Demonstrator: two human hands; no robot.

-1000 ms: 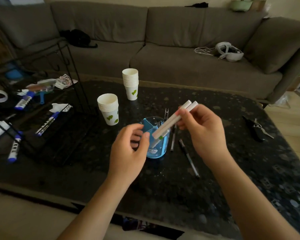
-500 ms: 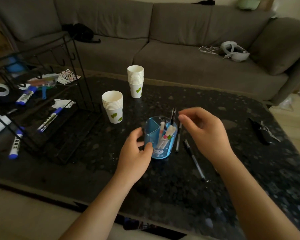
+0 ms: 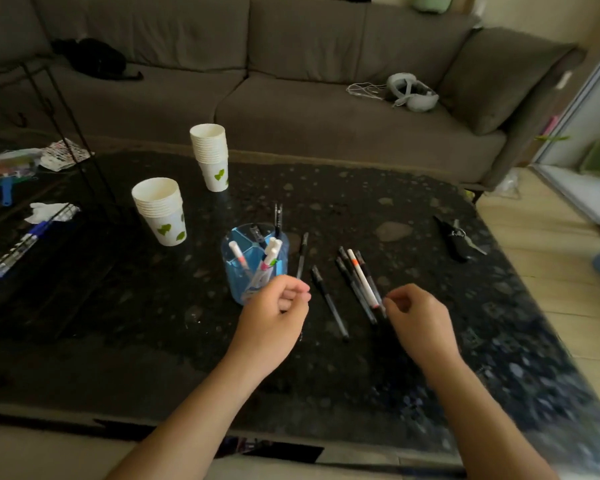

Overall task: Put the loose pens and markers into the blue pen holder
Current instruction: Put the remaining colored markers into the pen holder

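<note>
The blue pen holder [image 3: 238,271] stands upright on the dark stone table [image 3: 118,341], with several white markers [image 3: 271,254] leaning inside it. My left hand [image 3: 274,313] is curled and holds nothing, just in front of the holder's right side. To its right, a black pen [image 3: 329,303] lies loose. Another black pen [image 3: 302,254] lies beside the holder, and a third [image 3: 278,216] behind it. A bunch of pens [image 3: 359,282], one white with an orange band, lies further right. My right hand [image 3: 420,320] is curled, its fingertips at the bunch's near ends.
Two stacks of paper cups [image 3: 160,213] [image 3: 212,157] stand left of and behind the holder. A black wire rack [image 3: 70,109] and blue-capped markers [image 3: 28,240] fill the left side. A black tool with keys [image 3: 456,240] lies at the right. A grey sofa [image 3: 291,109] runs behind.
My right hand has dropped the two white markers into the holder and moved right and down to the bunch of pens. My left hand has come off the holder.
</note>
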